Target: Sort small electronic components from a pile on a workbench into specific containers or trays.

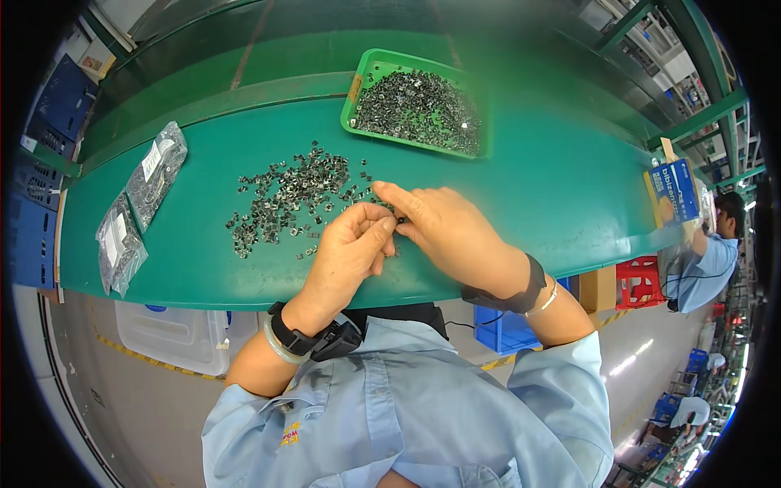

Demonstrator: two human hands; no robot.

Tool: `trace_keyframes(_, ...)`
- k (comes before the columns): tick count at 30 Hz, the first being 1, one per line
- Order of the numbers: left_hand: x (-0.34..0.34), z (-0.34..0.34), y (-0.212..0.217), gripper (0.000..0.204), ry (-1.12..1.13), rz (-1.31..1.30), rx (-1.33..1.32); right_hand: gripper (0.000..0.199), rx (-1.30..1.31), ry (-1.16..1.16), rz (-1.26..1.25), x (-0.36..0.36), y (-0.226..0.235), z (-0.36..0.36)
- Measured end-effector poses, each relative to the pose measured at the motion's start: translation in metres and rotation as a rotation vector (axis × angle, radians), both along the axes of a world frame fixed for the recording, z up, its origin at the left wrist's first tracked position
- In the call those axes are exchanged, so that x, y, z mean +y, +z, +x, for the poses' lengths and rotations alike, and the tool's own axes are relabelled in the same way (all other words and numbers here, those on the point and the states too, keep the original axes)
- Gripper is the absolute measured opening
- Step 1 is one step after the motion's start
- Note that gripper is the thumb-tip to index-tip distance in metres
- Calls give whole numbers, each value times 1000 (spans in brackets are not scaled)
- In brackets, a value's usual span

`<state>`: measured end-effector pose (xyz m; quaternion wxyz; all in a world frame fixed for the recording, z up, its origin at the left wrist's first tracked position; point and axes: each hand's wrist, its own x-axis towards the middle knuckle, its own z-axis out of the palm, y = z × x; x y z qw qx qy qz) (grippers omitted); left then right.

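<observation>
My left hand (348,246) and my right hand (449,226) meet over the near part of the green tabletop (521,203). Fingertips of both are pinched together around a small dark part (399,220), mostly hidden by the fingers; its exact kind is too small to make out. Just beyond and to the left of my hands lies a loose pile of small black and silvery metal parts (301,189), some strewn toward my fingers. Farther back, a bright green tray (351,114) holds many similar small parts.
Two clear plastic bags (159,175) of parts with white labels lie at the table's left. A blue box (674,191) stands at the right end, near a person in light blue (706,272). Below the table are a clear bin (167,333) and a blue crate (498,329).
</observation>
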<state>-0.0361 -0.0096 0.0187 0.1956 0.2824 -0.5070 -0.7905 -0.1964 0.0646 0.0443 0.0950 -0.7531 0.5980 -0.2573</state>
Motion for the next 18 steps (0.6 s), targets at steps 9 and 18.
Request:
trace_keyframes(9, 3, -1, -3, 16, 34, -64, 15, 54, -74, -37, -68, 4, -4, 1)
trace_keyframes(18, 9, 7, 1, 15, 55, -1, 75, 27, -231, -108, -184, 17, -3, 4)
